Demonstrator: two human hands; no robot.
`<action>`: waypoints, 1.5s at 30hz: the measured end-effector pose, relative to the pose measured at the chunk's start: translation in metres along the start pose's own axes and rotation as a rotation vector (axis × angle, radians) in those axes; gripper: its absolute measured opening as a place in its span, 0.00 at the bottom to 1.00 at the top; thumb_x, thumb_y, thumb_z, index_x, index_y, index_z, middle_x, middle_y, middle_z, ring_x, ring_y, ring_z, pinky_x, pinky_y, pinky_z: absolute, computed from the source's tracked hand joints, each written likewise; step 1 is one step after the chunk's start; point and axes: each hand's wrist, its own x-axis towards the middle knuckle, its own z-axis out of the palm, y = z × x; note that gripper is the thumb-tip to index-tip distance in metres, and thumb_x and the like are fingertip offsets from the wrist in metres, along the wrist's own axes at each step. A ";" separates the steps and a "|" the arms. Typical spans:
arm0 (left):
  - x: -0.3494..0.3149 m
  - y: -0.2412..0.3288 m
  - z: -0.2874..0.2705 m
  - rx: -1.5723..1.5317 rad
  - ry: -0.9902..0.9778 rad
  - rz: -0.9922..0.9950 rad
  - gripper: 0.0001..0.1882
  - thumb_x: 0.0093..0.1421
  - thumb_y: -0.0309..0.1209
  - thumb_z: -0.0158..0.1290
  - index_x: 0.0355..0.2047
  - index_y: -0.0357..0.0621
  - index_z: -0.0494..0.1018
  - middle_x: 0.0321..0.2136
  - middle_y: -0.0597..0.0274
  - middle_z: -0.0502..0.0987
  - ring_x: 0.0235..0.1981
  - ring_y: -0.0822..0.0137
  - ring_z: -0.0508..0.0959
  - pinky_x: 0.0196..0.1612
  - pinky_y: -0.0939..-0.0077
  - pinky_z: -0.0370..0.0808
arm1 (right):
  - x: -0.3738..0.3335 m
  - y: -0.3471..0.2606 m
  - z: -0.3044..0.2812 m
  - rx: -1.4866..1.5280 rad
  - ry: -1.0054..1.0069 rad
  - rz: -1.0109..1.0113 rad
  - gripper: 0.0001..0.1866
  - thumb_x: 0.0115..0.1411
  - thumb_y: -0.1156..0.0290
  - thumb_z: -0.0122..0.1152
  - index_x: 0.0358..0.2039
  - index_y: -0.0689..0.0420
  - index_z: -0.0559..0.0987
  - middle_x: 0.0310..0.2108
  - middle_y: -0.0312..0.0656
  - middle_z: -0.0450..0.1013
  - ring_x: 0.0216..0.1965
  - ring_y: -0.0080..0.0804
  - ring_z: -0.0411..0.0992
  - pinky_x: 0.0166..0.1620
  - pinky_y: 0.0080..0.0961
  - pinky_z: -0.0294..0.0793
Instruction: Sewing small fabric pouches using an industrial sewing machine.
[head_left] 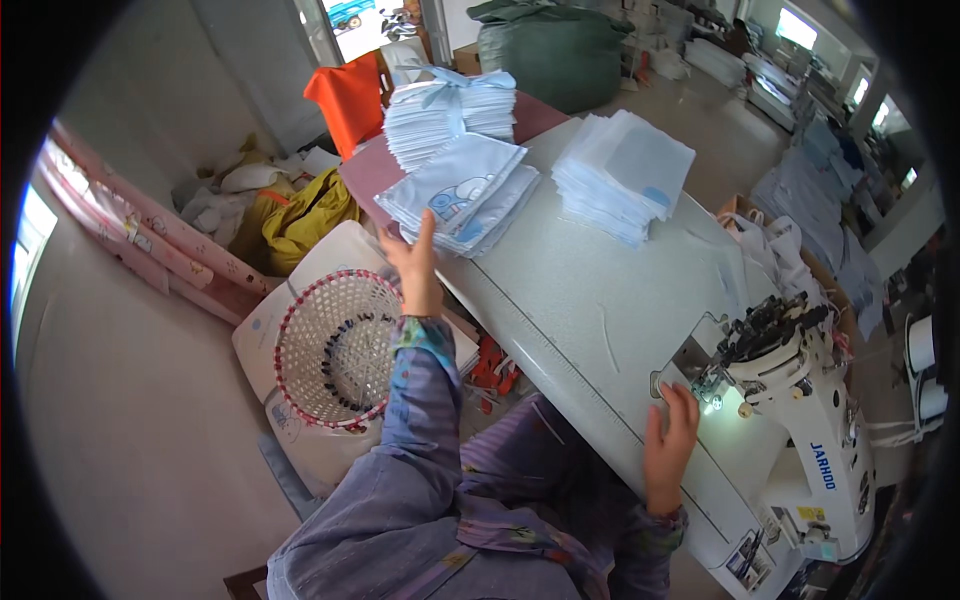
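My left hand (415,262) reaches to the near edge of a small pile of white cloth pieces with a blue printed picture (460,195). Its thumb points up against the pile's edge and stands apart from the fingers, and no piece is visibly gripped. On the pale sewing table my right hand (672,450) lies with fingers stretched out, empty, just left of the lit needle area of a white sewing machine (815,400). Behind the printed pile stands a tall stack of folded white cloth (445,118), tied with a light blue strip.
Another stack of white pieces (620,175) sits farther right on the table (560,290). A woven basket with a red-trimmed rim (283,330) stands left of my forearm. Beyond are a yellow bag (310,222), orange cloth (347,100) and a big green sack (550,60).
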 end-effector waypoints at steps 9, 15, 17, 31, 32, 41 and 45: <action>0.026 -0.024 0.036 -0.122 0.013 -0.243 0.63 0.57 0.19 0.73 0.79 0.45 0.39 0.68 0.48 0.66 0.61 0.52 0.77 0.57 0.61 0.82 | 0.018 -0.123 0.098 0.350 -0.569 -0.430 0.37 0.71 0.61 0.69 0.75 0.62 0.67 0.72 0.60 0.67 0.73 0.60 0.65 0.74 0.51 0.64; 0.040 -0.014 0.027 -0.307 -0.028 -0.425 0.63 0.54 0.17 0.73 0.79 0.50 0.42 0.65 0.48 0.68 0.60 0.50 0.77 0.58 0.53 0.81 | 0.026 -0.125 0.086 0.542 -0.557 -0.166 0.30 0.69 0.72 0.71 0.69 0.64 0.74 0.63 0.54 0.77 0.64 0.51 0.78 0.65 0.37 0.77; 0.034 0.009 0.017 -0.428 -0.102 -0.482 0.60 0.55 0.15 0.69 0.79 0.53 0.44 0.61 0.50 0.71 0.56 0.50 0.78 0.56 0.50 0.82 | 0.030 -0.118 0.072 0.560 -0.476 -0.131 0.30 0.68 0.74 0.71 0.69 0.64 0.74 0.63 0.53 0.77 0.64 0.49 0.78 0.65 0.38 0.78; -0.075 0.101 -0.015 -0.087 -1.255 -0.206 0.56 0.59 0.18 0.69 0.83 0.46 0.51 0.70 0.52 0.71 0.69 0.60 0.73 0.72 0.65 0.68 | 0.100 -0.041 0.031 0.971 -0.288 0.141 0.79 0.48 0.80 0.84 0.86 0.41 0.34 0.82 0.50 0.48 0.81 0.49 0.53 0.78 0.45 0.59; -0.076 0.097 -0.012 -0.086 -1.269 -0.212 0.56 0.59 0.18 0.69 0.83 0.46 0.51 0.70 0.52 0.71 0.69 0.60 0.73 0.72 0.65 0.68 | 0.093 -0.037 0.029 0.950 -0.314 0.180 0.80 0.48 0.79 0.85 0.86 0.41 0.33 0.81 0.50 0.49 0.80 0.49 0.54 0.78 0.44 0.60; -0.077 0.082 0.000 -0.256 -1.351 -0.363 0.79 0.50 0.22 0.78 0.86 0.52 0.28 0.77 0.50 0.61 0.77 0.54 0.62 0.78 0.62 0.56 | 0.080 -0.038 0.043 0.927 -0.259 0.148 0.78 0.48 0.78 0.86 0.86 0.47 0.36 0.81 0.52 0.50 0.80 0.46 0.54 0.79 0.43 0.54; -0.095 0.094 0.016 -0.265 -1.277 -0.352 0.78 0.51 0.21 0.77 0.86 0.53 0.27 0.75 0.54 0.63 0.75 0.58 0.65 0.77 0.62 0.58 | 0.078 -0.043 0.039 0.969 -0.084 0.202 0.75 0.49 0.77 0.87 0.86 0.51 0.40 0.79 0.50 0.54 0.78 0.45 0.57 0.78 0.42 0.58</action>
